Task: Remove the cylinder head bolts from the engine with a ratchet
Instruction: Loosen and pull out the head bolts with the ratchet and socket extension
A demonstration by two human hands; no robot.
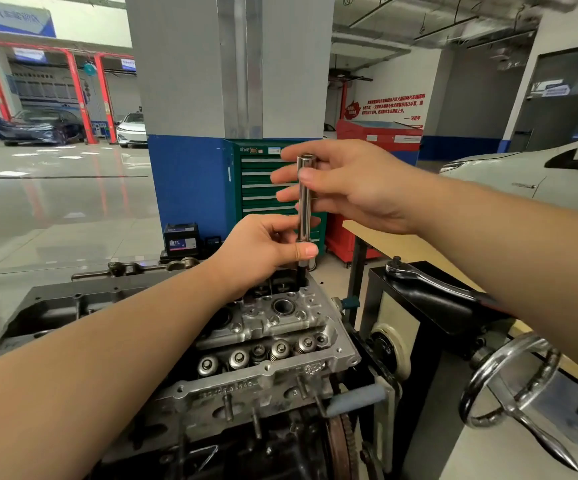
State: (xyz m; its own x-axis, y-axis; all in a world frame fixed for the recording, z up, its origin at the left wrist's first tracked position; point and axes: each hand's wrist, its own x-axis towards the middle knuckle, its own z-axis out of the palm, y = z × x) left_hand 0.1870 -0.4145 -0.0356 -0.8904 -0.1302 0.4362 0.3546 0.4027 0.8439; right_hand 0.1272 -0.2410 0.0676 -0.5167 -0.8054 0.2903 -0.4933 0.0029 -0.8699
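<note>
Polished steel extension bar (304, 199), upright, pinched high between right hand (346, 185) fingers, low between left hand (263, 247) fingers; dark tip below, entering cylinder head (280, 327). Ratchet (432, 282) apart, rightward.

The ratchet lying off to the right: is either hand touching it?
Apart. The head view shows the ratchet lying alone on the black stand, while both hands' fingers hold the upright chrome extension bar.
</note>
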